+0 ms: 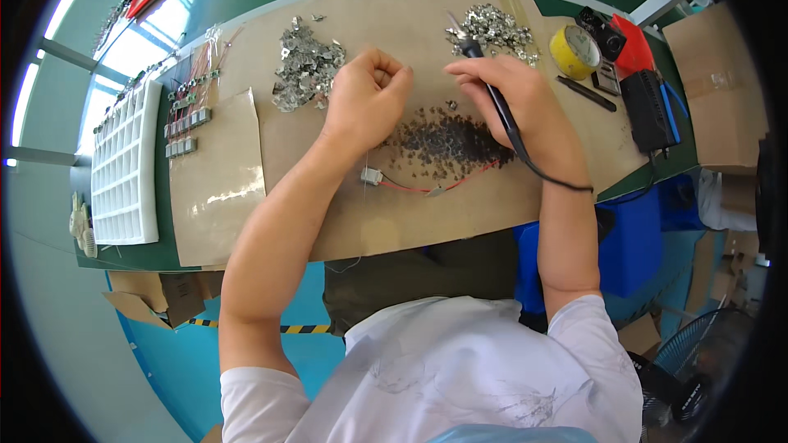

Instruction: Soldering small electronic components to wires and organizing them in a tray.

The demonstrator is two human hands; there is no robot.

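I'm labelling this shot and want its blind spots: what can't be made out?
In the head view:
Left hand: its own curled fingers hide whether it holds anything.
Right hand, holding the iron: its back hides the palm.
Dark bits: too small to tell their exact shape.
Fan: partly lost in the picture's dark rim.

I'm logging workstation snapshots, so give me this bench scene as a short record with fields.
left hand: curled, near flat silvery metal pieces; contents hidden
right hand: holds slim black soldering iron
centre: small dark loose pieces, red-wired white block connector
upper right: shiny loose silver parts, round yellow tape roll
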